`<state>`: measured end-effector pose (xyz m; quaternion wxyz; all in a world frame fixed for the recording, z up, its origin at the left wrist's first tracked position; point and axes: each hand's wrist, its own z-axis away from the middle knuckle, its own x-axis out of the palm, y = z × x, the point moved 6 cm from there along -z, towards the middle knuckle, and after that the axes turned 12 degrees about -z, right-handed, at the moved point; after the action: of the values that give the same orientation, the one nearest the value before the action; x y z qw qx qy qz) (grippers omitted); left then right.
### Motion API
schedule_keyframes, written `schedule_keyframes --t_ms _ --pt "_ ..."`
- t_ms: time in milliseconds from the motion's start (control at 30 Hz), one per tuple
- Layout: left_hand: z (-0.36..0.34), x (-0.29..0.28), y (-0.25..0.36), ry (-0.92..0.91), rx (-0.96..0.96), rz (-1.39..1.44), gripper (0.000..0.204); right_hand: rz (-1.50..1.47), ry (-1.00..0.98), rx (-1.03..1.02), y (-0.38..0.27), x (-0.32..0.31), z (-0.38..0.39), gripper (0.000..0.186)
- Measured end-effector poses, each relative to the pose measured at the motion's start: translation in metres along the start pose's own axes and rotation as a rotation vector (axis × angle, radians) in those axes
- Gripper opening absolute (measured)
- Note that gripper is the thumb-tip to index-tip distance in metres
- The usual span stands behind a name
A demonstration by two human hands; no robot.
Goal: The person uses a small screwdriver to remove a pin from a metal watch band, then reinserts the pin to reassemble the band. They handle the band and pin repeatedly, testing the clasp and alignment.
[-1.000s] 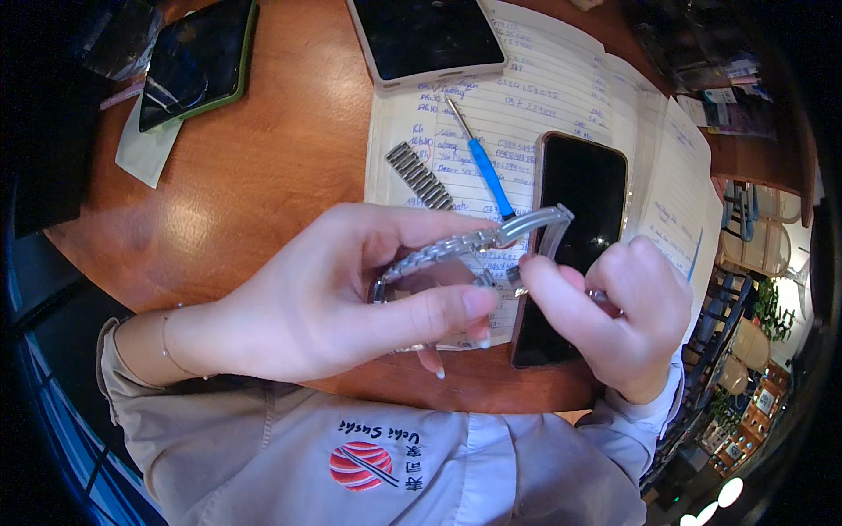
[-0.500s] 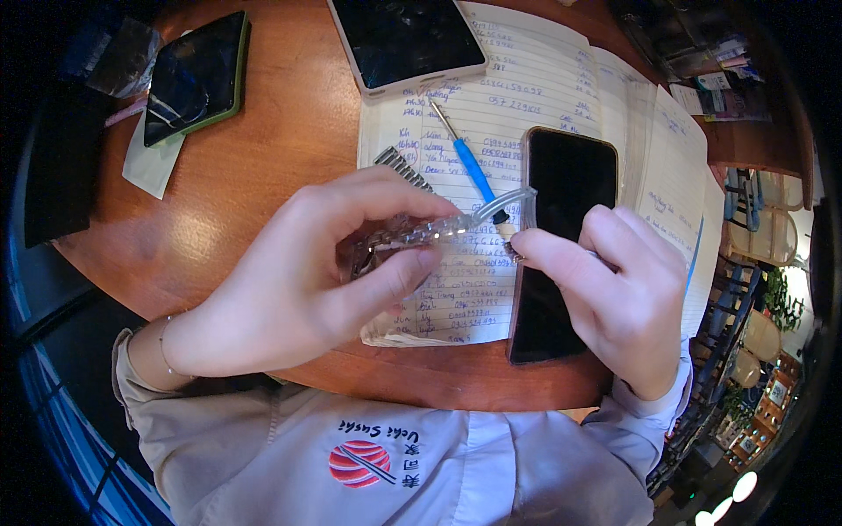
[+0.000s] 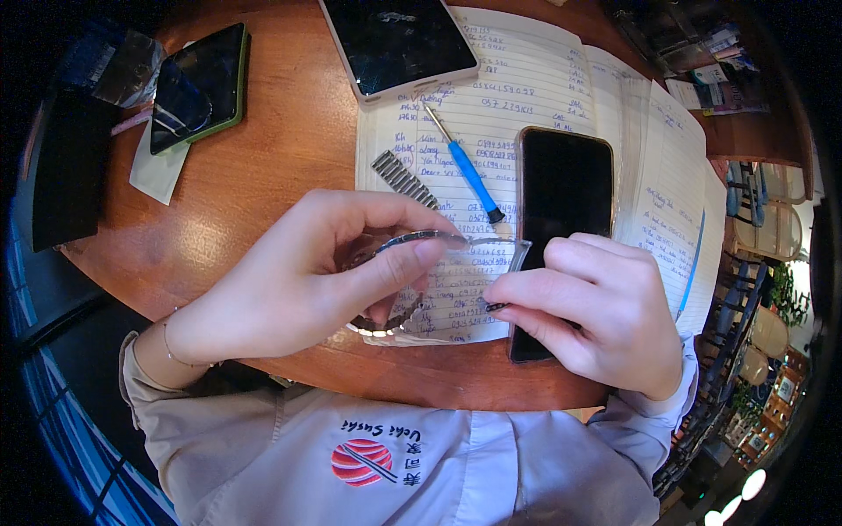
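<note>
My left hand [image 3: 289, 280] pinches a metal-link watch band [image 3: 377, 328] between thumb and forefinger; the band curves in a loop beneath the fingers. From the pinched spot a clear plastic strip [image 3: 519, 254] bends over toward my right hand [image 3: 605, 307]. The right thumb and forefinger are closed on a small dark metal piece [image 3: 497, 307], which may be the band's end; the fingers hide most of it. Beyond my hands, a loose section of metal links [image 3: 403, 180] and a blue screwdriver [image 3: 474, 180] lie on the open notebook [image 3: 465, 127] with handwriting.
A dark phone [image 3: 566, 188] lies on the notebook beside my right hand. A tablet-like device [image 3: 399, 39] overlaps the page's far edge. At the left, a green-edged phone [image 3: 200, 88] rests partly on white paper [image 3: 158, 167] on the wooden table [image 3: 289, 96].
My right hand has come lower and slightly left with the small piece. The band in my left hand has turned, and its loop now shows below the fingers.
</note>
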<state>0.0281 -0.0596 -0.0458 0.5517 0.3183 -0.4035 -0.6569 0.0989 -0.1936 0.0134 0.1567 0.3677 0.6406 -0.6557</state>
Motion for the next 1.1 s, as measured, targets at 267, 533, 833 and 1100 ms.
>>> schedule_keyframes --t_ms 267,533,833,1100 --pt "0.002 0.001 0.003 0.073 0.094 -0.138 0.025 -0.062 -0.049 0.032 0.003 0.002 0.000 0.019" --pt "0.007 0.007 0.003 -0.168 -0.082 -0.057 0.030 -0.094 -0.019 0.133 0.010 -0.012 0.001 0.019" --pt "0.003 0.011 0.004 -0.149 0.030 0.258 0.014 -0.606 -0.222 0.326 0.029 -0.024 0.001 0.011" --pt "0.005 -0.003 0.002 0.020 0.061 -0.007 0.011 -0.373 0.141 0.485 0.053 -0.030 0.000 0.025"
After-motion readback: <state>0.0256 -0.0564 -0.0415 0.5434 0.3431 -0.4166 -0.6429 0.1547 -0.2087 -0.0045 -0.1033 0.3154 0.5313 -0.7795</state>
